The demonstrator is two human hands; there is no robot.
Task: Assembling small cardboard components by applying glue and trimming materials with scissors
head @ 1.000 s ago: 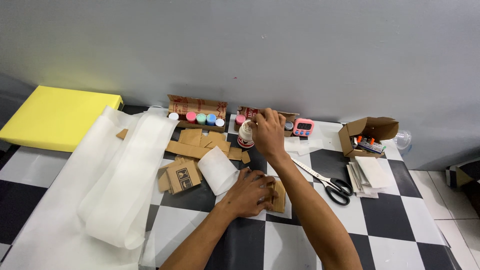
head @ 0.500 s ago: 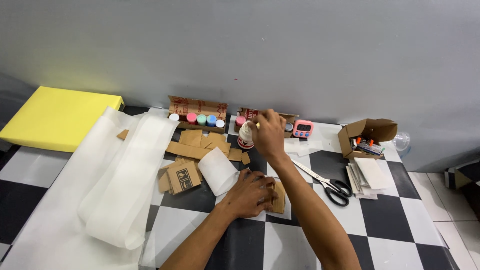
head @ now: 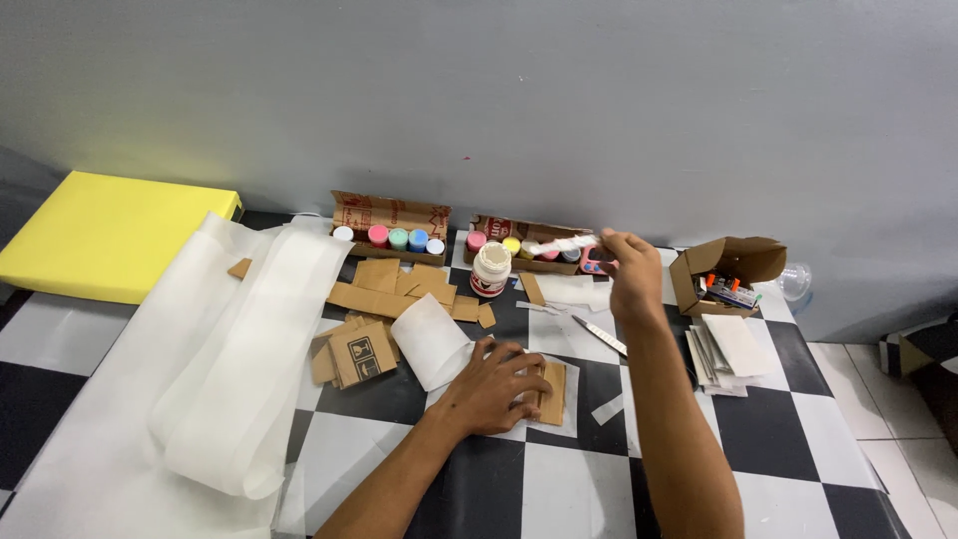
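My left hand (head: 492, 385) lies flat on a small brown cardboard piece (head: 552, 391) that rests on a white paper square on the checkered floor. My right hand (head: 629, 271) is raised above the floor, to the right of a white glue jar (head: 491, 268), and pinches a thin white stick (head: 562, 243) that points left over a cardboard tray of paint pots (head: 519, 243). The jar stands open and upright.
More cardboard scraps (head: 384, 294) and a curled white sheet (head: 435, 341) lie left of my hands. A second tray of paint pots (head: 391, 232), a yellow foam block (head: 105, 232), white foam sheets (head: 235, 364), scissors (head: 600, 337), a small open box (head: 726, 269) and paper strips (head: 723, 347) surround them.
My right hand has left the glue jar and moved right and up, with the white stick now held out to the left. My left hand has stayed on the cardboard piece.
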